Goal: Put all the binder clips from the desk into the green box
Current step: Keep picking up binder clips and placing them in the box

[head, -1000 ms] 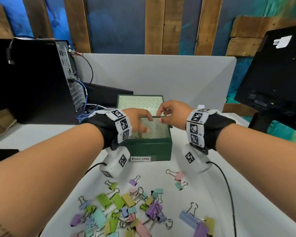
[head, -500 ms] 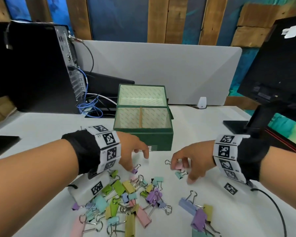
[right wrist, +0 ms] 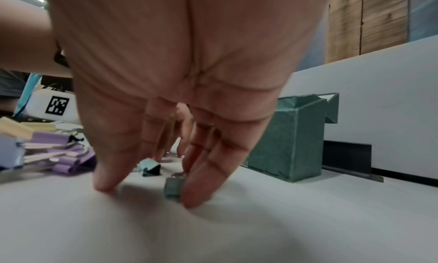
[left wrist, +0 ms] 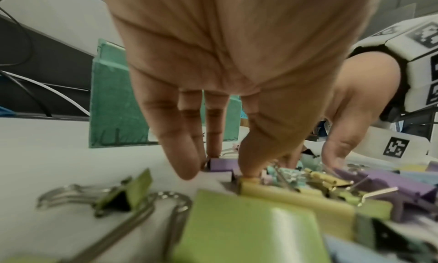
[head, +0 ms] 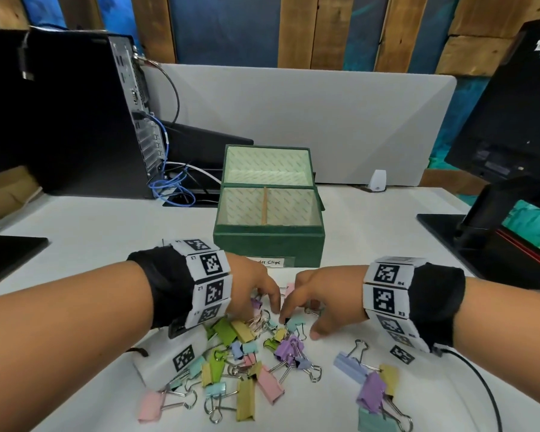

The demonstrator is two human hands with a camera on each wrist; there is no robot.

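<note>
Since the frame half a second earlier, both hands have closed in toward each other and now meet over the far edge of the pile of binder clips (head: 250, 363), directly in front of the green box (head: 268, 249). One second earlier both hands were up at the box rim.

Left hand (head: 250, 294): fingers extended downward and only lightly bent. In the left wrist view the fingertips (left wrist: 187, 165) reach the desk (head: 91, 238) beside a small purple clip (left wrist: 222, 165), and the thumb presses on a yellow clip (left wrist: 267, 189). No clip is enclosed; the hand reads as open.

Right hand (head: 321, 294): fingers also point down, thumb and fingers spread. In the right wrist view a small teal clip (right wrist: 175, 189) lies between thumb and fingers, touching the little-finger side. A second teal clip (right wrist: 149, 167) lies just behind it. No pinch is formed.

The green box stands open on the desk, lid tilted back, with a divider splitting the interior into two compartments. No clips are visible inside it. All clips visible lie on the desk in front of the box, with a smaller group (head: 371, 391) to the right of the main pile.

The desk is white. Left of the box stands a black computer tower (head: 75, 113) with blue cables (head: 172, 188). Right of the box stands a black monitor (head: 518, 120). Behind the box runs a grey divider panel (head: 325, 113), and beyond it a wall of wooden planks and blue panels.
</note>
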